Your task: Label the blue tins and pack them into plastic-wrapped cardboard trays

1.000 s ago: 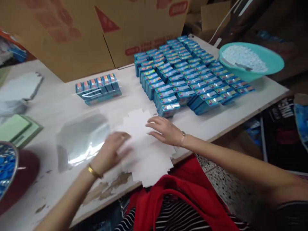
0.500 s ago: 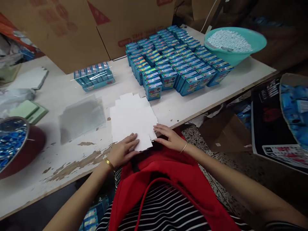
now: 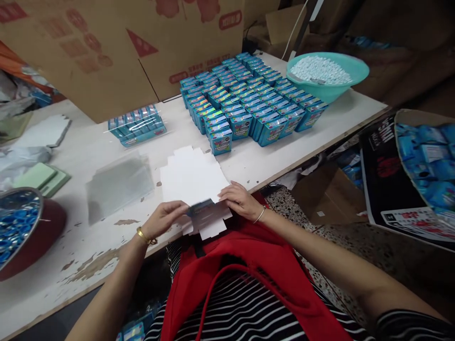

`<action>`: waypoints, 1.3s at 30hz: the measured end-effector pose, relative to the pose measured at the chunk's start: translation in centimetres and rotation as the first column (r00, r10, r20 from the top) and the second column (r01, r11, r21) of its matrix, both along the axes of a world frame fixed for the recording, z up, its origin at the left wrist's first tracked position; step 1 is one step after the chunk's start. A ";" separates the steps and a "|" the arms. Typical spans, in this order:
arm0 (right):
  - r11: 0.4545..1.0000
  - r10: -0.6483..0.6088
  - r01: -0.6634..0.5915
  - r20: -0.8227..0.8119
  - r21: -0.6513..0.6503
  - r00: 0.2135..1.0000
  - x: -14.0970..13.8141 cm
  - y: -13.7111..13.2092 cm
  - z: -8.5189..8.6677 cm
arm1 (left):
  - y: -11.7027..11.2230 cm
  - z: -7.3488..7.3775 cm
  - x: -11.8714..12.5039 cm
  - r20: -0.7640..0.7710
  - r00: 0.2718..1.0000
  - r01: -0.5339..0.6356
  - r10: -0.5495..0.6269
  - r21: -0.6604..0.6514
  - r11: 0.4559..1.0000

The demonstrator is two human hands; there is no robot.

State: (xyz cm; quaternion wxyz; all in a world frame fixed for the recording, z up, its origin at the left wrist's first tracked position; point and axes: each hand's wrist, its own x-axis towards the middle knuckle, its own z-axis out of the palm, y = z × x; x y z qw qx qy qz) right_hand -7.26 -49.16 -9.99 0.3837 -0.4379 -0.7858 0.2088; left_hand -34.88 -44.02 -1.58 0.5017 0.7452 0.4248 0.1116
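A flat white cardboard box blank (image 3: pixel 190 173) with notched edges lies in front of me on the table, possibly with others beneath it. Its near part is bent up, and a blue-grey printed flap (image 3: pixel 203 212) shows there, slightly blurred. My left hand (image 3: pixel 164 219) pinches the left end of this flap between thumb and fingers. At the right end, my right hand (image 3: pixel 242 201) has its fingers closed over the cardboard edge. The near end of the white cardboard reaches past the table's edge, over a red apron (image 3: pixel 227 246).
Rows of small blue boxes (image 3: pixel 245 104) stand behind the blank. Clear plastic sheets (image 3: pixel 119 187) lie to its left, near a dark red bowl (image 3: pixel 53 222) of blue wrapped pieces. A turquoise basin (image 3: pixel 330 90) of white pieces stands back right. A large carton (image 3: pixel 106 61) rises behind.
My left hand has gone from resting flat on the cardboard to gripping it further left. The near flap has been bent up, showing its printed side. My right hand has closed on the edge.
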 end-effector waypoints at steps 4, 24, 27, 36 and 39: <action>0.989 -0.102 0.077 -0.201 -0.127 0.974 -0.9 -0.4 -0.6 | -3.3 -1.4 -1.7 -0.206 0.957 0.263 -0.203 0.324 0.909; 0.953 -0.298 0.253 0.369 0.166 0.880 -2.4 -3.1 4.6 | -2.8 -0.4 3.4 -0.551 0.834 0.389 -0.016 0.567 0.727; 0.965 -0.226 0.161 0.346 0.206 0.911 -2.5 -2.1 3.9 | -1.9 -0.2 4.8 -0.647 0.760 0.500 -0.060 0.523 0.690; 0.941 -0.093 0.004 0.246 0.338 0.965 -1.2 -1.0 0.2 | -0.3 -2.0 5.3 -0.578 0.808 0.474 -0.116 0.520 0.711; 0.931 0.018 -0.108 0.254 0.349 0.967 0.1 -2.0 -0.3 | 0.1 -1.0 5.1 -0.526 0.829 0.484 -0.189 0.507 0.714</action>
